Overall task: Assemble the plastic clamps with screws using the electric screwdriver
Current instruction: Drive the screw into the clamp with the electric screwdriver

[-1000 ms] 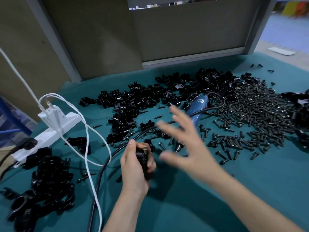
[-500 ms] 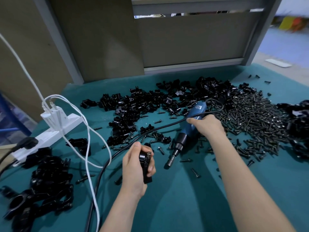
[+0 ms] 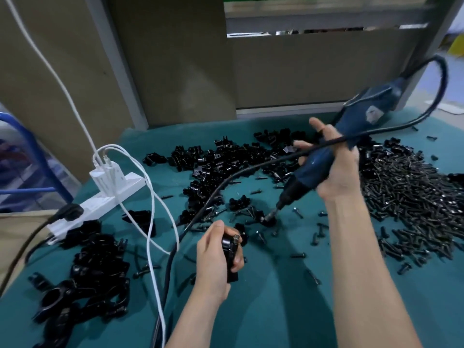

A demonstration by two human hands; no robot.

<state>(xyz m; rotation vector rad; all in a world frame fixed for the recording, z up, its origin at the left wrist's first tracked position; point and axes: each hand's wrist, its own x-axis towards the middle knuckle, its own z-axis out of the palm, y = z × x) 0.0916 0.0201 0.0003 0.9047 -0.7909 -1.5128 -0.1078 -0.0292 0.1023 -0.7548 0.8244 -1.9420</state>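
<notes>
My left hand (image 3: 216, 257) grips a black plastic clamp (image 3: 230, 252) upright above the teal mat, a screw head showing at the clamp's top. My right hand (image 3: 334, 162) holds the blue electric screwdriver (image 3: 351, 126) lifted off the table and tilted, its bit (image 3: 270, 218) pointing down-left, a short way up and right of the clamp. The tool's black cord (image 3: 226, 182) loops over my right hand and runs down the mat. Loose black clamp parts (image 3: 226, 159) lie piled at the centre back. A big heap of dark screws (image 3: 406, 197) spreads on the right.
A white power strip (image 3: 105, 197) with chargers and white cables (image 3: 153, 222) sits at the left. Finished black clamps (image 3: 88, 277) are heaped at the lower left. Scattered single screws (image 3: 298, 254) lie on the mat (image 3: 276, 310) near my hands. A grey partition (image 3: 301, 71) stands behind.
My right hand reached out, took the screwdriver from the mat, and has lifted it with the bit swung toward the clamp. My left hand kept holding the clamp in place.
</notes>
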